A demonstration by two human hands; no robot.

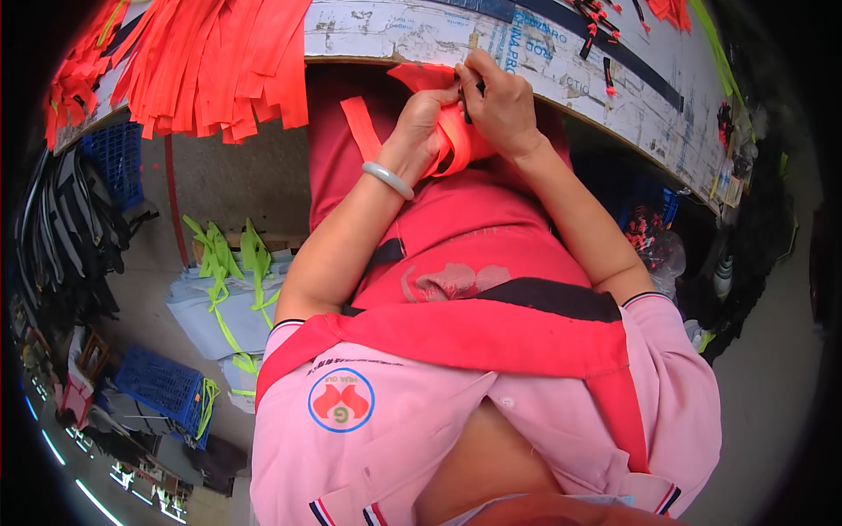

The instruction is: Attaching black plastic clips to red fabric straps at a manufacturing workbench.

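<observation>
My left hand point(419, 130), a pale bangle at its wrist, is closed on a bright orange-red fabric strap point(453, 145) over my lap at the table's edge. The strap loops between the two hands, and one loose end sticks out past my left wrist. Close beside it, my right hand point(502, 105) is closed with thumb and fingers pinched together. A small black piece point(465, 107) shows at its fingertips, against the strap; its exact kind is hidden by the fingers. The fingertips of both hands nearly meet.
A thick bunch of orange-red straps point(215, 70) hangs over the edge of the worn table point(377, 33) at left. Small black-and-red bits point(609, 77) lie on it at right. Below stand blue crates point(158, 386), grey sheets with lime-green ties point(224, 311) and hanging black straps point(66, 228).
</observation>
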